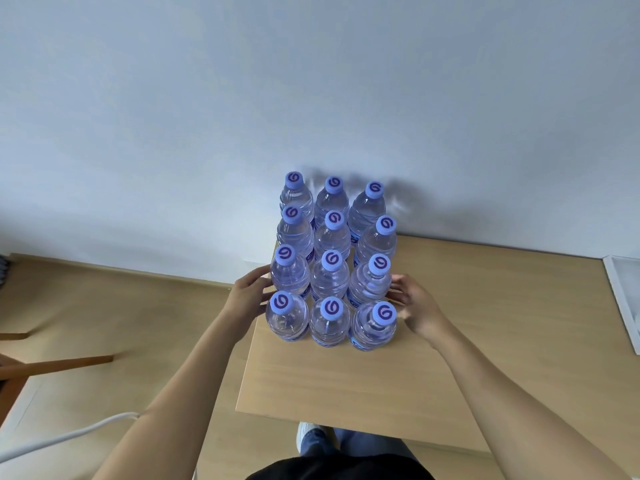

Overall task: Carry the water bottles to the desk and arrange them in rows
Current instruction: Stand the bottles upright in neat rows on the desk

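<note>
At the near edge of the view, a dark top and blue-jeaned legs with a white shoe [306, 434] are seen below the front edge of the light wooden counter [346, 386]. Two bare forearms are stretched forward over it. The left hand [247, 294] is laid with loosely spread fingers against the left side of the bottle block, touching the bottle in the second row from the front; nothing is gripped. The right hand [414, 304] is held open at the right side of the block, its fingers relaxed and just beside the two nearest right-hand bottles; whether they are touched cannot be told. Twelve clear water bottles [330, 268] with blue caps are stood upright on the counter's far left part, in four rows of three, reaching back to the white wall [311, 81]. A pale tray-like object [623, 292] is seen at the counter's right edge, and wooden flooring [104, 306] to the left.
</note>
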A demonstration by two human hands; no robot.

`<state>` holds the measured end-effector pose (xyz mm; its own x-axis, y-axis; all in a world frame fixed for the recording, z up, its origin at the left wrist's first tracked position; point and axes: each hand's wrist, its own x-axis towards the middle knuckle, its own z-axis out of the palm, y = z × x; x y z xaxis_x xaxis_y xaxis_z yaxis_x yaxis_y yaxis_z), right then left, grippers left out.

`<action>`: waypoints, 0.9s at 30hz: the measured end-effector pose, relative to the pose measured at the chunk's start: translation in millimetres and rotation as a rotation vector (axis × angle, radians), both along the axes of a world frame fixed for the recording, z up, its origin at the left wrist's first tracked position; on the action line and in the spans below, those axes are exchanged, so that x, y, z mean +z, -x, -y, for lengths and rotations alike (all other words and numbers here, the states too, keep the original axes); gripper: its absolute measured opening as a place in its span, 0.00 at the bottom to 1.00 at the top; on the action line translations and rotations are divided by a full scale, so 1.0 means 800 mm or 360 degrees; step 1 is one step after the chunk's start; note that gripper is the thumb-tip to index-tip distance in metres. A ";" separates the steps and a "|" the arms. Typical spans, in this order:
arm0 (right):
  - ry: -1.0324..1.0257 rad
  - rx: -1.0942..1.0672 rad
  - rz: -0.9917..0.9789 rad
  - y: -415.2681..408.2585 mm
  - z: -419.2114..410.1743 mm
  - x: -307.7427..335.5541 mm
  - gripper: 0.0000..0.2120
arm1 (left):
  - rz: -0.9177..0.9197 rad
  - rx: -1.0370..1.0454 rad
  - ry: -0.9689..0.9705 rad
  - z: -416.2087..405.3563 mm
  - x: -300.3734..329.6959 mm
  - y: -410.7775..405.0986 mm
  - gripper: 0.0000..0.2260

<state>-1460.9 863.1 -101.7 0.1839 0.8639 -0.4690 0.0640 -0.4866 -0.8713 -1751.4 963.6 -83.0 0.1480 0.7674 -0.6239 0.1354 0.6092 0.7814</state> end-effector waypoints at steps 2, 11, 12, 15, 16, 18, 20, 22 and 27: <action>0.0031 0.0079 0.0064 -0.008 -0.004 0.004 0.25 | 0.0043 0.0063 0.0040 -0.008 0.002 -0.002 0.15; 0.0010 -0.0127 0.0202 -0.037 -0.043 0.022 0.26 | 0.0118 0.0142 -0.0040 -0.049 0.016 -0.022 0.11; 0.0008 -0.0108 0.0180 -0.038 -0.048 0.025 0.27 | 0.0122 0.0141 -0.0033 -0.053 0.018 -0.025 0.11; -0.0042 -0.0026 0.0132 -0.037 -0.060 0.031 0.27 | 0.0168 0.0116 0.0002 -0.064 0.021 -0.030 0.13; -0.0057 -0.0021 0.0107 -0.037 -0.064 0.032 0.26 | 0.0190 0.0098 0.0009 -0.067 0.021 -0.031 0.13; -0.0070 -0.0041 0.0068 -0.038 -0.070 0.031 0.26 | 0.0202 0.0068 0.0023 -0.071 0.021 -0.031 0.14; -0.0069 -0.0069 0.0047 -0.040 -0.075 0.028 0.27 | 0.0165 0.0047 0.0028 -0.075 0.020 -0.032 0.15; -0.0069 -0.0083 0.0028 -0.040 -0.078 0.024 0.27 | 0.0126 0.0046 0.0015 -0.075 0.020 -0.035 0.16; -0.0073 -0.0060 0.0003 -0.035 -0.084 0.016 0.25 | 0.0077 0.0072 -0.0012 -0.073 0.020 -0.040 0.14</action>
<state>-1432.8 930.1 -89.3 0.2173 0.8771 -0.4284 0.0481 -0.4480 -0.8927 -1719.6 1021.9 -66.9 0.1430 0.7784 -0.6112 0.0703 0.6080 0.7908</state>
